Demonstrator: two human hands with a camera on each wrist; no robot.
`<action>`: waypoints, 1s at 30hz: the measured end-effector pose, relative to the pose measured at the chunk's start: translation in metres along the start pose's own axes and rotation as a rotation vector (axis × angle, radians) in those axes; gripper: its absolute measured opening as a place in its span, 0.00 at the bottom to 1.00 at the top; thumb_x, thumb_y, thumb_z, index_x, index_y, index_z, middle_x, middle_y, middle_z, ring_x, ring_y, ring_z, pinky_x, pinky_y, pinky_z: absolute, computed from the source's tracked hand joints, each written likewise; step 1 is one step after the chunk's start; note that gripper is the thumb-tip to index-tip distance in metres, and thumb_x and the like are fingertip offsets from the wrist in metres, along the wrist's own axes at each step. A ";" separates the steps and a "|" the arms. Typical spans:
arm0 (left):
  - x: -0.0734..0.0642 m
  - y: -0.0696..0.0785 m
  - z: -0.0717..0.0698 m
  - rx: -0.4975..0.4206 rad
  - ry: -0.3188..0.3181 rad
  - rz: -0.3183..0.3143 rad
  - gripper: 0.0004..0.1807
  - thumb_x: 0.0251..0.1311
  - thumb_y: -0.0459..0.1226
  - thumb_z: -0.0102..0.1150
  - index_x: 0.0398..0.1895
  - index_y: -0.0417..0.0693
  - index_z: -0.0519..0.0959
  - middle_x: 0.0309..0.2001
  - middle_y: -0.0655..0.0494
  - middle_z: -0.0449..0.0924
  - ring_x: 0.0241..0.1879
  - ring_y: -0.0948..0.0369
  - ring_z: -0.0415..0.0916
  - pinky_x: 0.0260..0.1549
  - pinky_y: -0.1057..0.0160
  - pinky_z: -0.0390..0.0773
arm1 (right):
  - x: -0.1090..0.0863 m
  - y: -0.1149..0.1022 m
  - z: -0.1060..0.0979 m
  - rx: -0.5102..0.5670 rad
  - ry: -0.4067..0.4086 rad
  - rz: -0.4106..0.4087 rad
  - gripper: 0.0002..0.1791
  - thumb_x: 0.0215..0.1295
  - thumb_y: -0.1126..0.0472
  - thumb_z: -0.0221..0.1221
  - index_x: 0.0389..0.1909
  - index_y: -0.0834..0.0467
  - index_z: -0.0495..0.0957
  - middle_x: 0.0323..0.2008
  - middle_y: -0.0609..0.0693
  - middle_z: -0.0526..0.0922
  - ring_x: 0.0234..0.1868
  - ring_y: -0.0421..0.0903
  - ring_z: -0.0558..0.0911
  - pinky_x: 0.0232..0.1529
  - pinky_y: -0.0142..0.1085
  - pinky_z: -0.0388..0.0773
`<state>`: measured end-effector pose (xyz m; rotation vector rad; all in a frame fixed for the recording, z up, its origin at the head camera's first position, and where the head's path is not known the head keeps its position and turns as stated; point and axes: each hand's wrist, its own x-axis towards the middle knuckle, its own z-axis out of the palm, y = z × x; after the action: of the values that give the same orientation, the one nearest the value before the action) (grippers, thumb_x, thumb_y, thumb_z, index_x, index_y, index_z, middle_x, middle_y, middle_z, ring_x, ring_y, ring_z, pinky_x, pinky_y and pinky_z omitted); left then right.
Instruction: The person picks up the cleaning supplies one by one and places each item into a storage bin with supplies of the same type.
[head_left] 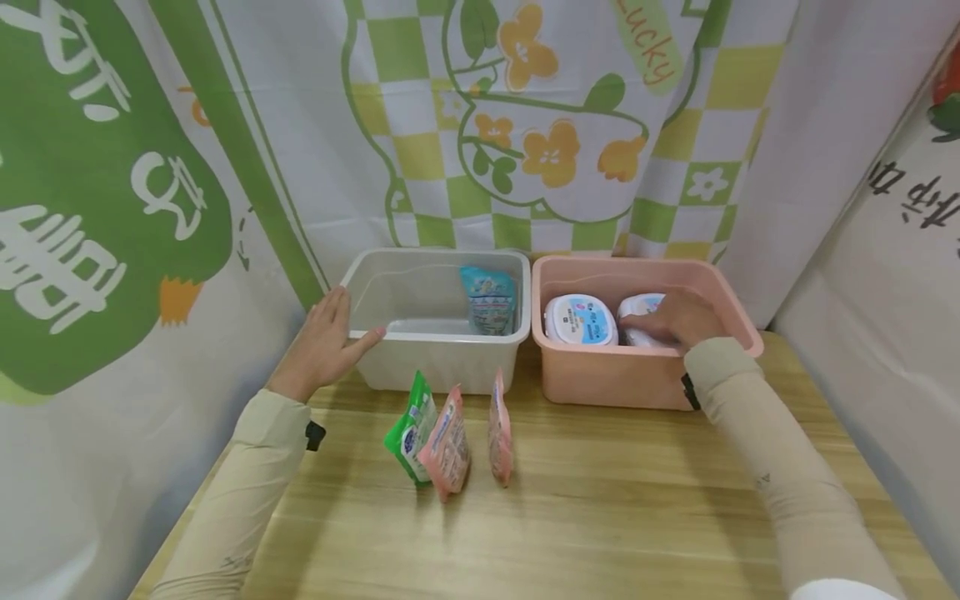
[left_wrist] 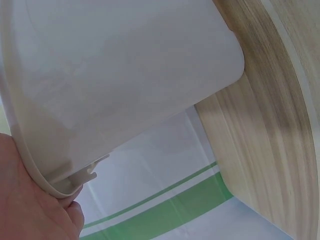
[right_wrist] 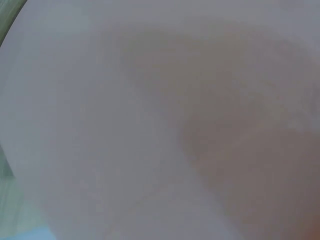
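My left hand (head_left: 318, 346) grips the front left corner of a white plastic bin (head_left: 435, 367), its thumb along the front rim. The left wrist view shows the fingers (left_wrist: 75, 215) bent round the outside of that corner. Inside the bin, a blue pouch (head_left: 489, 302) leans at the right end. My right hand (head_left: 682, 317) reaches into a pink bin (head_left: 607, 379) and grips a white lidded tub (head_left: 637, 335), partly covering it. Beside it sits a second white tub (head_left: 581, 320) with a blue label. The pink bin's wall (right_wrist: 125, 125) fills the right wrist view, blurred.
In front of the bins, a green pouch (head_left: 414, 433) and a pink pouch (head_left: 447, 450) stand close together on the wooden table (head_left: 600, 517). Another pink pouch (head_left: 499, 432) stands slightly to their right. A patterned curtain (head_left: 540, 208) hangs behind the bins.
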<state>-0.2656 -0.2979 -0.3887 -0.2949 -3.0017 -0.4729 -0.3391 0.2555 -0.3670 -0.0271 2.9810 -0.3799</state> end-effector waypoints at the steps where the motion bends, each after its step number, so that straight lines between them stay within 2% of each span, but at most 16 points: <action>1: 0.000 0.000 0.000 0.002 -0.002 0.001 0.59 0.76 0.69 0.37 0.83 0.29 0.34 0.85 0.31 0.32 0.85 0.36 0.32 0.82 0.34 0.38 | -0.001 0.002 -0.003 -0.024 -0.021 -0.029 0.40 0.66 0.25 0.58 0.29 0.62 0.84 0.24 0.55 0.78 0.31 0.50 0.79 0.39 0.43 0.76; 4: 0.000 -0.001 0.001 0.007 -0.001 0.001 0.58 0.76 0.69 0.36 0.83 0.29 0.33 0.85 0.31 0.31 0.85 0.36 0.32 0.82 0.34 0.38 | -0.002 0.006 -0.011 -0.049 -0.079 -0.065 0.39 0.71 0.26 0.54 0.12 0.53 0.75 0.13 0.47 0.69 0.21 0.44 0.72 0.30 0.39 0.72; 6: 0.001 0.000 0.002 0.005 0.004 0.005 0.58 0.76 0.69 0.36 0.83 0.29 0.34 0.85 0.31 0.32 0.85 0.36 0.32 0.82 0.34 0.38 | -0.001 0.007 -0.017 0.001 -0.132 -0.028 0.38 0.71 0.27 0.53 0.08 0.47 0.65 0.10 0.40 0.61 0.17 0.40 0.66 0.27 0.35 0.68; 9: 0.002 0.000 0.003 -0.001 0.009 0.011 0.58 0.76 0.69 0.36 0.83 0.29 0.34 0.85 0.31 0.32 0.85 0.36 0.32 0.82 0.34 0.38 | -0.002 0.006 -0.021 0.087 -0.049 -0.008 0.38 0.68 0.29 0.60 0.08 0.47 0.58 0.09 0.40 0.56 0.15 0.40 0.61 0.22 0.36 0.65; 10: 0.002 0.000 0.003 -0.003 0.011 0.013 0.59 0.76 0.69 0.36 0.83 0.29 0.35 0.85 0.30 0.32 0.85 0.36 0.32 0.82 0.34 0.38 | -0.003 0.005 -0.023 0.083 -0.020 -0.018 0.38 0.67 0.30 0.61 0.08 0.48 0.59 0.10 0.41 0.56 0.16 0.41 0.61 0.25 0.37 0.67; 11: 0.003 -0.001 0.003 -0.004 0.011 0.015 0.59 0.76 0.70 0.36 0.83 0.29 0.35 0.85 0.30 0.33 0.85 0.35 0.33 0.82 0.34 0.39 | -0.005 0.004 -0.024 0.078 0.017 -0.044 0.36 0.67 0.31 0.62 0.10 0.51 0.65 0.11 0.45 0.64 0.19 0.45 0.68 0.29 0.41 0.73; 13: 0.003 -0.001 0.004 -0.003 0.011 0.015 0.59 0.76 0.70 0.36 0.83 0.28 0.34 0.85 0.30 0.33 0.85 0.35 0.33 0.82 0.34 0.38 | -0.007 0.004 -0.027 0.040 0.093 -0.099 0.35 0.67 0.32 0.63 0.14 0.56 0.72 0.14 0.50 0.69 0.27 0.52 0.76 0.41 0.48 0.79; 15: 0.003 -0.002 0.004 0.002 0.013 0.015 0.59 0.76 0.70 0.35 0.83 0.28 0.34 0.85 0.29 0.32 0.85 0.34 0.33 0.82 0.34 0.39 | -0.011 0.005 -0.032 -0.003 0.072 -0.155 0.36 0.71 0.32 0.59 0.18 0.60 0.77 0.16 0.54 0.75 0.32 0.58 0.82 0.53 0.54 0.79; 17: 0.003 -0.002 0.003 0.005 0.018 0.013 0.60 0.75 0.70 0.35 0.83 0.28 0.34 0.85 0.29 0.33 0.85 0.34 0.33 0.82 0.34 0.39 | -0.015 0.005 -0.037 -0.027 0.058 -0.220 0.35 0.74 0.33 0.56 0.22 0.61 0.80 0.17 0.55 0.77 0.36 0.59 0.83 0.59 0.58 0.76; 18: 0.003 -0.002 0.003 0.003 0.020 0.013 0.60 0.75 0.70 0.35 0.83 0.28 0.34 0.85 0.29 0.33 0.85 0.35 0.33 0.82 0.34 0.39 | -0.017 0.007 -0.040 -0.037 0.049 -0.254 0.35 0.75 0.34 0.55 0.22 0.61 0.80 0.14 0.51 0.73 0.31 0.56 0.82 0.58 0.59 0.76; 20: 0.003 -0.002 0.003 0.001 0.023 0.016 0.59 0.75 0.70 0.36 0.83 0.28 0.35 0.85 0.29 0.33 0.85 0.35 0.34 0.82 0.34 0.39 | -0.022 0.009 -0.044 -0.059 0.041 -0.323 0.34 0.77 0.35 0.54 0.25 0.61 0.82 0.14 0.51 0.74 0.28 0.54 0.81 0.56 0.61 0.77; 22: 0.003 -0.001 0.003 -0.001 0.023 0.016 0.60 0.75 0.70 0.36 0.83 0.28 0.35 0.85 0.29 0.33 0.85 0.35 0.34 0.82 0.34 0.39 | -0.027 0.012 -0.045 -0.066 0.051 -0.391 0.29 0.79 0.38 0.54 0.39 0.61 0.86 0.21 0.52 0.80 0.36 0.54 0.84 0.61 0.64 0.75; 24: 0.002 -0.001 0.003 0.000 0.021 0.014 0.59 0.75 0.70 0.37 0.83 0.28 0.36 0.85 0.29 0.34 0.85 0.34 0.34 0.81 0.33 0.40 | -0.033 0.016 -0.045 -0.077 0.063 -0.453 0.28 0.79 0.39 0.55 0.55 0.59 0.84 0.38 0.59 0.88 0.48 0.61 0.87 0.64 0.68 0.72; 25: 0.002 -0.001 0.003 0.004 0.021 0.013 0.59 0.75 0.70 0.37 0.83 0.27 0.36 0.85 0.29 0.34 0.85 0.34 0.35 0.81 0.33 0.40 | -0.035 0.018 -0.045 -0.074 0.058 -0.467 0.28 0.79 0.39 0.54 0.61 0.58 0.82 0.47 0.61 0.88 0.53 0.63 0.86 0.65 0.68 0.72; 27: 0.002 -0.001 0.003 0.009 0.019 0.009 0.59 0.75 0.70 0.37 0.83 0.27 0.37 0.85 0.29 0.34 0.85 0.34 0.35 0.81 0.33 0.40 | -0.040 0.022 -0.043 -0.070 0.051 -0.487 0.32 0.80 0.39 0.54 0.74 0.55 0.72 0.68 0.64 0.78 0.69 0.67 0.77 0.69 0.70 0.67; 30: 0.001 -0.001 0.002 0.018 0.017 0.010 0.59 0.76 0.69 0.37 0.83 0.27 0.36 0.85 0.28 0.34 0.84 0.33 0.35 0.81 0.33 0.40 | -0.047 0.029 -0.041 -0.086 0.054 -0.477 0.37 0.79 0.37 0.53 0.79 0.52 0.64 0.81 0.66 0.59 0.79 0.72 0.60 0.73 0.72 0.59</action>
<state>-0.2672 -0.2977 -0.3909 -0.3021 -2.9848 -0.4450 -0.2984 0.2956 -0.3290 -0.7557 3.0144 -0.3014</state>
